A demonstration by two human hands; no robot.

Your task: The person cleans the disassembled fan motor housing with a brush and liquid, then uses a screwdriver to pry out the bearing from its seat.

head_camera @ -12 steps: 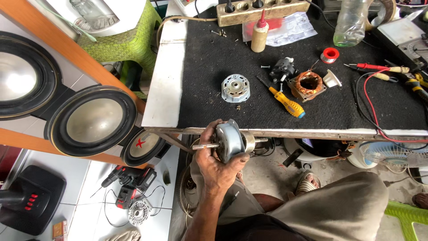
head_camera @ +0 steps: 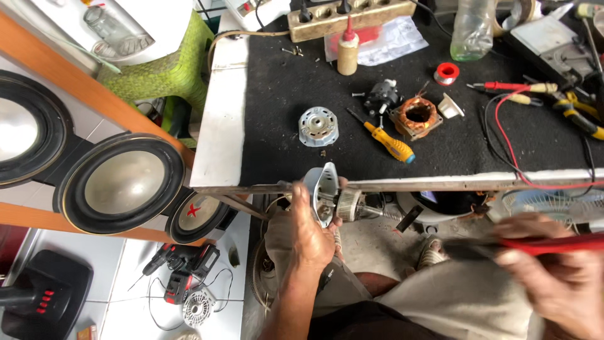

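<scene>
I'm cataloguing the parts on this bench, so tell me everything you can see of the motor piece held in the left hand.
The motor piece is a grey metal end cover with slots, round and dished, fixed on a rotor with a ribbed cylindrical core and a thin shaft sticking out both ways. It is held roughly level, just below the front edge of the black-topped bench. The left hand grips it from beneath, fingers wrapped around the cover. Nothing else touches it.
</scene>
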